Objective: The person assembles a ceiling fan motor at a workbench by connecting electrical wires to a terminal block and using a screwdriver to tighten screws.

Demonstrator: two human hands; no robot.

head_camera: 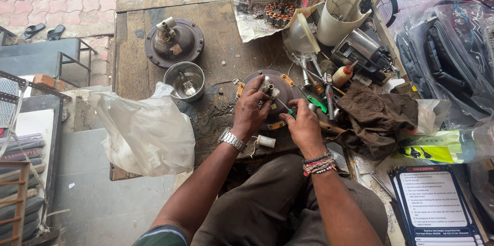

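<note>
Left hand point(250, 112) closed around the shaft of a round brown fan motor point(284, 87), steadying it at the near edge of the wooden bench point(216, 24) | right hand point(303, 125) grips a green-handled screwdriver point(286, 110), tip angled into the motor | steel bowl point(184, 80) with small parts sits just left; white plastic bag point(146, 130) nearer left; brown rag point(378, 117) right

Both forearms reach forward from the near edge, converging mid-scene. Left hand point(250, 111): palm down, fingers curled and pinching at their tips, watch on wrist. Right hand point(303, 125): just right of it, fingers closed in a grip, knuckles up, beaded bands on wrist.
</note>
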